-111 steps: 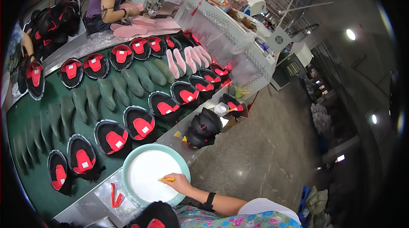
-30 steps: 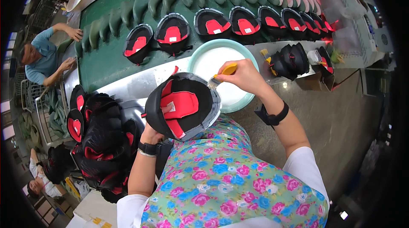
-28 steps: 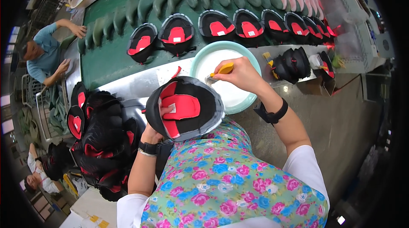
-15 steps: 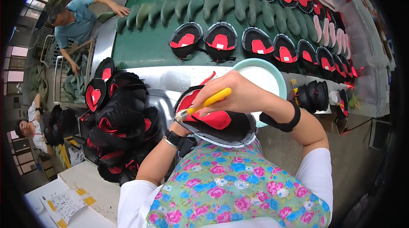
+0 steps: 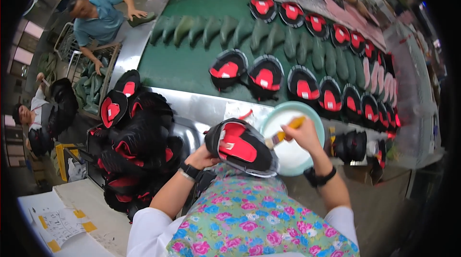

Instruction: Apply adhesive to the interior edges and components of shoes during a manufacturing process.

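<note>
My left hand point(image 5: 201, 157) grips a black shoe upper point(image 5: 259, 154) with a red lining by its near left edge, its open underside facing up at a tilt. In my right hand point(image 5: 308, 136) is a yellow-handled brush point(image 5: 280, 136), fingers closed around the handle. The bristles point left, close to the upper's right rim; whether they touch it I cannot tell. Brush and right hand are over a pale green bowl point(image 5: 314, 113) holding white liquid point(image 5: 290, 160). Part of the bowl is hidden behind the upper and my hand.
A heap of black-and-red uppers point(image 5: 139, 134) lies at my left. On the green table point(image 5: 180, 72) stand rows of uppers point(image 5: 266, 77) and green shoe lasts point(image 5: 257, 36). A co-worker in a blue shirt point(image 5: 108, 14) handles lasts at the far left. Another person point(image 5: 37, 112) is farther left.
My right hand has taken the brush off the upper's left end and moved right, over the bowl. The upper has turned, showing more of its red lining. The co-worker's hand has lifted a last.
</note>
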The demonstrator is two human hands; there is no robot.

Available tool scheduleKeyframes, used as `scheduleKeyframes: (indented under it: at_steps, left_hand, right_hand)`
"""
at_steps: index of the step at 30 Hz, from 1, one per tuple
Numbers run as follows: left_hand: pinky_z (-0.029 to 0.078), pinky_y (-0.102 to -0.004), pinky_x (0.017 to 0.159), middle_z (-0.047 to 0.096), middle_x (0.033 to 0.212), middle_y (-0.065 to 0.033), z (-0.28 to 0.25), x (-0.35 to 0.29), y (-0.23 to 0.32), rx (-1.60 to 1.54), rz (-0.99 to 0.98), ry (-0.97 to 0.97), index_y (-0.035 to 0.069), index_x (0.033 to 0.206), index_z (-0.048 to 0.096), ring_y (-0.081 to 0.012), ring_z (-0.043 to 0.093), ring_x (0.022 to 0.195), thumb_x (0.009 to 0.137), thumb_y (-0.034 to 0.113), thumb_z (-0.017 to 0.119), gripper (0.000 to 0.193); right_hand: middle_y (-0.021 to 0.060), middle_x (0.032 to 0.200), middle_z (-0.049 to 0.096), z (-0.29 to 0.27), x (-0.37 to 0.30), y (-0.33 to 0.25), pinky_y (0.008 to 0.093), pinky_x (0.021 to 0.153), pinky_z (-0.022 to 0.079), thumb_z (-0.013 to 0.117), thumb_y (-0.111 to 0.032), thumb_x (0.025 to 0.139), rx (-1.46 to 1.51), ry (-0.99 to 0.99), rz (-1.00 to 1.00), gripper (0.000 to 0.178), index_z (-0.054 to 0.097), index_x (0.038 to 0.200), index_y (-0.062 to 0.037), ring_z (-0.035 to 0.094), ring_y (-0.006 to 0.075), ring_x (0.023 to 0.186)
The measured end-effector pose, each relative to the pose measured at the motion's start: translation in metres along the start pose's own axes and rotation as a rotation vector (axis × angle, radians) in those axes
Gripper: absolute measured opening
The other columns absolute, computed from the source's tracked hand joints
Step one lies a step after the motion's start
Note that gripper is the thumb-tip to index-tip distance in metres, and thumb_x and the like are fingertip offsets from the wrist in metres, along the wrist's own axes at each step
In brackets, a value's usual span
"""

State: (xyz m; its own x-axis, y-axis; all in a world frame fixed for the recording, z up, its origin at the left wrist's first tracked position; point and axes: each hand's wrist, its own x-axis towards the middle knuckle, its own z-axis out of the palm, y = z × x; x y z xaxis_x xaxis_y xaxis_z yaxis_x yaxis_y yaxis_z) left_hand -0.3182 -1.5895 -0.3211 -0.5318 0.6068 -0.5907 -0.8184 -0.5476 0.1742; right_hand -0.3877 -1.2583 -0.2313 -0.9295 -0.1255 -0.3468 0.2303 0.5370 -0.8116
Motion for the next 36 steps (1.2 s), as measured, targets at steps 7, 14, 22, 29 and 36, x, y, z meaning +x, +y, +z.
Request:
scheduleKeyframes:
  at_steps: [7,14,22,29,36]
  left_hand:
    - [0.039,-0.0438,0.109,0.051,0.137,-0.0118,-0.096,0.033,0.098,-0.159,0.719,0.18,0.002,0.136,0.045,-0.0268,0.05,0.125,0.096,0.017,0.055,0.044]
    - [0.046,-0.0421,0.103,0.056,0.127,-0.0147,-0.185,0.185,0.214,-0.299,0.831,0.195,0.003,0.136,0.044,-0.0279,0.054,0.118,0.095,0.007,0.05,0.041]
    - [0.036,-0.0497,0.105,0.057,0.123,-0.0252,-0.177,0.144,0.28,1.033,0.625,1.273,0.004,0.134,0.048,-0.0386,0.05,0.121,0.079,0.014,0.058,0.058]
    - [0.051,-0.0465,0.088,0.063,0.114,-0.0199,-0.25,-0.103,0.421,1.776,0.241,1.703,0.004,0.106,0.067,-0.0318,0.059,0.111,0.084,0.016,0.053,0.028]
    - [0.049,-0.0428,0.091,0.061,0.117,-0.0174,-0.28,-0.156,0.383,2.33,0.308,1.428,0.012,0.123,0.059,-0.0321,0.059,0.108,0.087,0.009,0.05,0.038]
  right_hand:
    - [0.0121,0.069,0.065,0.002,0.003,0.012,0.0261,0.052,0.052,0.07,-0.008,0.083,0.48,0.347,0.174,0.016,0.063,0.079,0.0052,0.063,0.0159,0.054]
    - [0.0132,0.069,0.064,0.05,0.021,0.011,0.0288,0.053,0.053,0.07,-0.006,0.083,0.428,0.28,0.28,0.015,0.062,0.079,0.0063,0.063,0.0182,0.054]
    - [0.0111,0.073,0.061,0.073,0.043,-0.006,0.0268,0.051,0.051,0.063,-0.013,0.09,0.321,0.302,0.331,0.019,0.058,0.08,0.0027,0.06,0.0176,0.052]
    - [0.0101,0.075,0.062,0.085,0.066,-0.03,0.024,0.058,0.05,0.053,-0.024,0.099,0.274,0.292,0.159,0.029,0.056,0.083,0.0002,0.06,0.0137,0.064]
    - [0.0018,0.065,0.057,0.104,0.074,-0.025,0.0296,0.054,0.045,0.054,-0.025,0.096,0.078,0.033,0.338,0.026,0.062,0.088,-0.0022,0.051,0.0094,0.059]
